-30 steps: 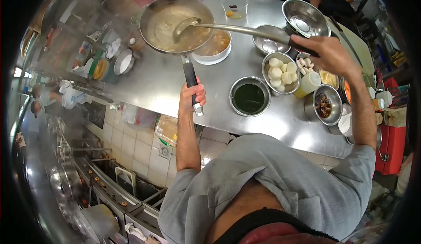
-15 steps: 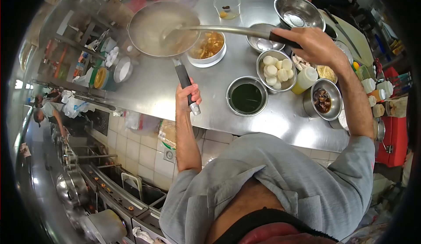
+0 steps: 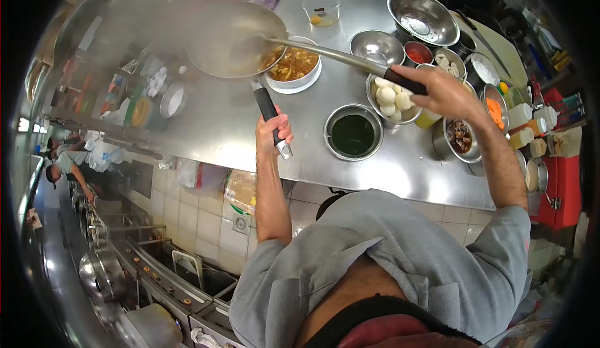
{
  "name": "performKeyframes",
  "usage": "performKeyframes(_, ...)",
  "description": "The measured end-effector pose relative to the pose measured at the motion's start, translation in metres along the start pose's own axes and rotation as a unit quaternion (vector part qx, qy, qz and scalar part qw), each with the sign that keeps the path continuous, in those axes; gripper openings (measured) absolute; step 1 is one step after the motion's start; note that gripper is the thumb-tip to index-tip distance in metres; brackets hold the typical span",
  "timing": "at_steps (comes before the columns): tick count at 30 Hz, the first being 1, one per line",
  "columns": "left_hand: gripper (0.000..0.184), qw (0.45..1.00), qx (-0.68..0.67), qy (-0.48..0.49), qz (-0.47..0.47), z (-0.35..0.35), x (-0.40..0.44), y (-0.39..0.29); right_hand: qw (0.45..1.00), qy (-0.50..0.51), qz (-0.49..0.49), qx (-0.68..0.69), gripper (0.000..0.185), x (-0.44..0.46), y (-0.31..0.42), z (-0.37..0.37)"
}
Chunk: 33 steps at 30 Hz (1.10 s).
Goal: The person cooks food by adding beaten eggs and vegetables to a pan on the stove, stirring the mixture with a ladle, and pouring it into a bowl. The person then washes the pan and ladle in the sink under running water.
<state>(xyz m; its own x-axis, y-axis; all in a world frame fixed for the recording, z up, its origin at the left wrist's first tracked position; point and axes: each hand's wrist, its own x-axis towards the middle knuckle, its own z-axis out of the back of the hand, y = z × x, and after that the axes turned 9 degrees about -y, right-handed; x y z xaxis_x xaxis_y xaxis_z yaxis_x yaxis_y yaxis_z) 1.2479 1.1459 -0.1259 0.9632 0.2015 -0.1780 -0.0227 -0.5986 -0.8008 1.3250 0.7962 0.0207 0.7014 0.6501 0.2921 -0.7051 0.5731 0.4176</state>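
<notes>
My left hand [image 3: 274,131] is closed round the black handle of a wide pan [image 3: 272,26], whose inside is mostly hidden by steam. The pan's rim overlaps the left edge of a white bowl [image 3: 292,66] of brown soup with pale pieces. My right hand [image 3: 442,91] grips the black handle end of a long metal ladle [image 3: 331,53]; its head is blurred in the steam over the pan. Below the right hand and ladle lies a steel bowl of white round pieces [image 3: 389,98]. A bowl of dark green liquid [image 3: 352,135] stands between my forearms.
Small containers of orange [image 3: 495,113], red [image 3: 415,55] and dark brown pieces [image 3: 459,136] stand at the right. Farther back are a clear tub [image 3: 321,10], a large steel bowl [image 3: 423,18] and a knife [image 3: 482,40]. Another person [image 3: 69,163] stands at far left.
The pan has shifted toward the left and its steam has thickened. The ladle has moved with my right hand, which is slightly lower. Both hands keep their holds.
</notes>
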Motion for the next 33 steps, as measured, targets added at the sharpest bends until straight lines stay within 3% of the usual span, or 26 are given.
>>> performKeyframes(2,0.015,0.999,-0.033,-0.010,0.007,0.004,-0.001,0.002,1.000,-0.017,0.017,0.004,0.058,0.005,-0.003,-0.001)
performKeyframes(5,0.014,1.000,-0.022,0.018,0.014,0.009,0.003,-0.004,0.987,-0.083,0.034,-0.134,0.053,0.033,0.027,-0.012)
performKeyframes(8,0.015,0.998,-0.016,0.061,0.020,0.019,0.013,-0.018,0.985,-0.046,-0.045,-0.159,0.053,0.054,0.054,-0.032)
performKeyframes(14,0.016,0.997,0.021,0.066,0.018,0.031,0.019,-0.036,0.980,-0.022,-0.068,-0.186,0.057,0.006,0.087,-0.016)
performKeyframes(15,0.016,0.998,0.023,0.065,0.013,0.030,0.020,-0.037,0.977,-0.045,-0.033,-0.207,0.057,0.005,0.084,-0.015)
performKeyframes(20,0.016,0.993,-0.043,0.107,0.025,0.013,0.007,-0.035,0.955,-0.075,-0.106,-0.266,0.054,-0.009,0.112,-0.003)
performKeyframes(25,0.017,0.987,-0.033,0.143,0.066,-0.020,-0.046,-0.006,0.951,-0.123,-0.137,-0.248,0.055,-0.086,0.130,0.021)
performKeyframes(28,0.020,0.945,-0.042,0.312,0.090,-0.032,-0.073,0.006,0.940,-0.148,-0.133,-0.278,0.049,-0.147,0.154,0.041)
performKeyframes(33,0.023,0.911,-0.033,0.389,0.130,-0.146,-0.171,0.070,0.894,-0.227,-0.196,-0.333,0.036,-0.327,0.178,0.070)
